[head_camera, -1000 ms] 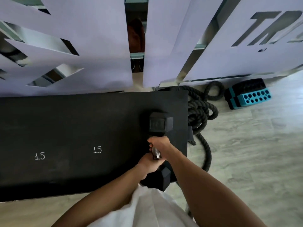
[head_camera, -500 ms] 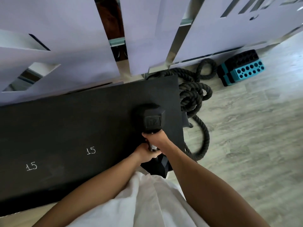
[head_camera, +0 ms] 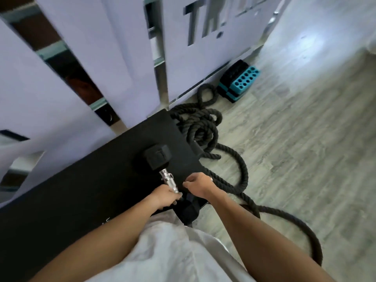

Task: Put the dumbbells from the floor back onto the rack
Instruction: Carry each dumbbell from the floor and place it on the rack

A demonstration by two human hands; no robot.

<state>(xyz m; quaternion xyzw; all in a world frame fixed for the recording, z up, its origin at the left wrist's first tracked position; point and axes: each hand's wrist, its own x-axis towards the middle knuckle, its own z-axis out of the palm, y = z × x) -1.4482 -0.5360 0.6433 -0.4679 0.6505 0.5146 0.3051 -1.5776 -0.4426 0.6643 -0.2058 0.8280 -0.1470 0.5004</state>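
Observation:
A black hex dumbbell (head_camera: 157, 158) with a chrome handle lies on the right end of the black rack shelf (head_camera: 81, 180). Its far head rests on the shelf; its near head hangs just past the front edge, below my hands. My left hand (head_camera: 165, 197) is wrapped around the near end of the handle. My right hand (head_camera: 198, 185) sits just right of the handle, off the bar, fingers curled with nothing in them.
A thick black battle rope (head_camera: 205, 129) lies coiled on the wood floor right of the rack, trailing toward me. A teal and black block (head_camera: 239, 83) rests by the wall. White panels and mirror strips stand behind the shelf.
My right hand has come off the handle and moved right, exposing the chrome bar. The view has swung right, and the dumbbell now lies settled on the shelf.

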